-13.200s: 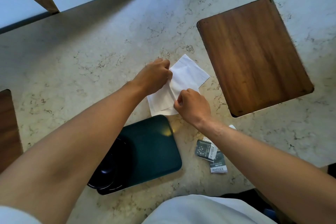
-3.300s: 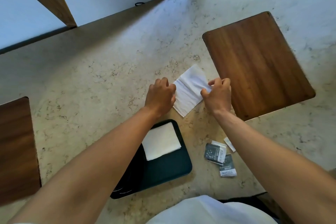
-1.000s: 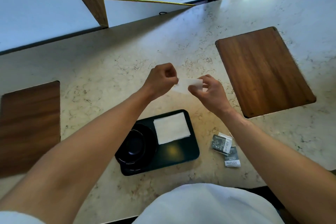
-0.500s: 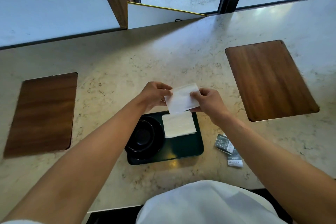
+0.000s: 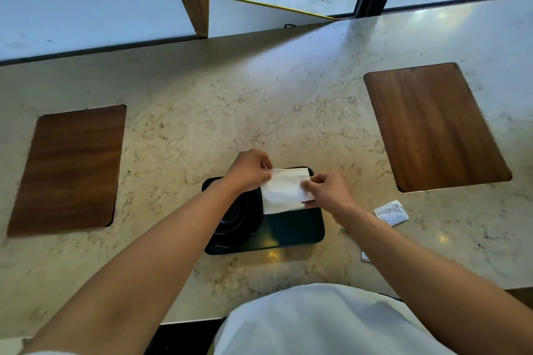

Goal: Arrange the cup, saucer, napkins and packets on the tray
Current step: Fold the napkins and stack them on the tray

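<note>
Together, my two hands held a folded white napkin (image 5: 285,191) over the far right part of the dark green tray (image 5: 291,232). My left hand (image 5: 249,171) pinched its left edge between thumb and curled fingers, and my right hand (image 5: 327,191) pinched its right edge the same way. Whether the napkin already lay flat on the tray or on another napkin beneath it, I could not tell from that angle. On the left side of the tray sat the black saucer (image 5: 248,225), with the black cup (image 5: 232,215) seemingly on it, both partly hidden by my left forearm. A white packet (image 5: 390,213) lay on the marble counter (image 5: 202,112) to the right of the tray, beyond my right wrist. Two wooden inlays were set into the counter, one far left (image 5: 69,167) and one far right (image 5: 432,127).
</note>
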